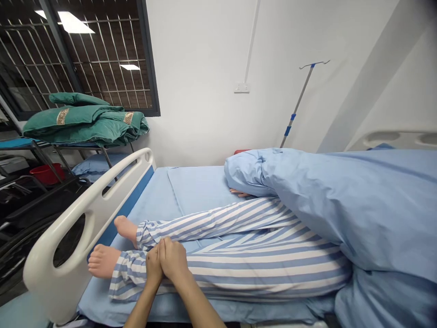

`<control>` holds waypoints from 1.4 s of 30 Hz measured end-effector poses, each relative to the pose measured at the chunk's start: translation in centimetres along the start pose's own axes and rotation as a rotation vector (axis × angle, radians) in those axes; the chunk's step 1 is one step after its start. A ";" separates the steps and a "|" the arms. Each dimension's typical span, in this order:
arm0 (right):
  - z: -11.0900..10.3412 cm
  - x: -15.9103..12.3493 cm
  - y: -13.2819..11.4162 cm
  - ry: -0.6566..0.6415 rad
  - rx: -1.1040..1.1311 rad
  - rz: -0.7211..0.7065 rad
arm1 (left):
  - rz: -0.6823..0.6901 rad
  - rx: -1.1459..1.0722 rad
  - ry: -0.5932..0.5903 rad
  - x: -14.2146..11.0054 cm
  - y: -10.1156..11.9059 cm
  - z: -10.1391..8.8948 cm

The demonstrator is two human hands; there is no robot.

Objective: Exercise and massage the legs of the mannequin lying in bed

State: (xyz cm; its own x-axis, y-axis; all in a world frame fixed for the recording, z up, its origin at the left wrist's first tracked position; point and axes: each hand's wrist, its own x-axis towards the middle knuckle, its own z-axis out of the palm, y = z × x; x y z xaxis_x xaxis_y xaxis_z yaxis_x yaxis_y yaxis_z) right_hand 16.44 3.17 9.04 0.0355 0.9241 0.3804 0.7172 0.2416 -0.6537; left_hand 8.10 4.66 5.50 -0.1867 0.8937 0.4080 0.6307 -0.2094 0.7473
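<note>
My left hand and my right hand are pressed together, fingers closed, resting on the blue-and-white striped pyjama trousers of a person lying on a hospital bed. They sit just above the lower ankle and hold nothing. Two bare feet stick out of the trouser cuffs close to my left. A blue quilt covers the person's upper body and hides the head. The person's own hand pokes out from under the quilt. A light blue sheet lies under the legs.
A white bed rail stands along the foot end, left of the feet. Beyond it, folded green quilts lie on a metal rack above a red basin. An IV pole rises behind the bed, below a wall socket and beside a barred window.
</note>
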 end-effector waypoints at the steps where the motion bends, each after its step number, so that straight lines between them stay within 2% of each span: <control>1: -0.3 0.1 0.0 -0.024 -0.039 -0.034 | -0.019 -0.021 -0.011 0.0 0.3 -0.1; 3: -0.7 0.1 0.3 -0.041 -0.048 -0.037 | -0.074 -0.052 -0.045 -0.2 0.7 -0.2; 6: -0.2 0.0 1.1 -0.009 0.023 0.046 | -0.147 -0.055 -0.074 -0.3 1.0 -0.2; 10: 0.6 0.0 2.1 0.047 0.173 0.119 | -0.167 -0.091 -0.106 0.1 1.4 -0.1; 14: 0.3 0.1 2.4 0.078 0.303 0.142 | -0.205 -0.238 -0.048 0.8 2.9 0.1; 17: 0.1 0.0 2.4 0.099 0.317 0.138 | -0.228 -0.313 -0.010 0.7 3.5 0.9; 21: 0.2 -0.2 2.5 0.114 0.327 0.155 | -0.219 -0.213 -0.070 0.1 2.9 1.8; 26: -0.2 0.0 1.9 0.092 0.257 0.167 | -0.199 -0.177 -0.094 0.1 2.2 1.8; 31: -1.7 0.0 1.3 0.050 0.151 0.030 | -0.172 -0.210 -0.076 0.1 2.0 1.7; 37: -0.6 -0.5 2.6 0.100 0.279 0.118 | -0.231 -0.304 -0.116 0.0 1.8 2.0; 42: -0.3 -0.4 3.2 0.106 0.435 0.142 | -0.355 -0.506 -0.104 0.8 3.4 2.2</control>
State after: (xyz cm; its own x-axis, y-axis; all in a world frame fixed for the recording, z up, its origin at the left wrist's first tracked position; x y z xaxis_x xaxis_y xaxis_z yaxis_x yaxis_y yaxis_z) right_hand 18.98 3.48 7.00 0.1992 0.9273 0.3170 0.3426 0.2372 -0.9090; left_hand 11.80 5.55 7.21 -0.2286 0.9720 0.0552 0.1045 -0.0319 0.9940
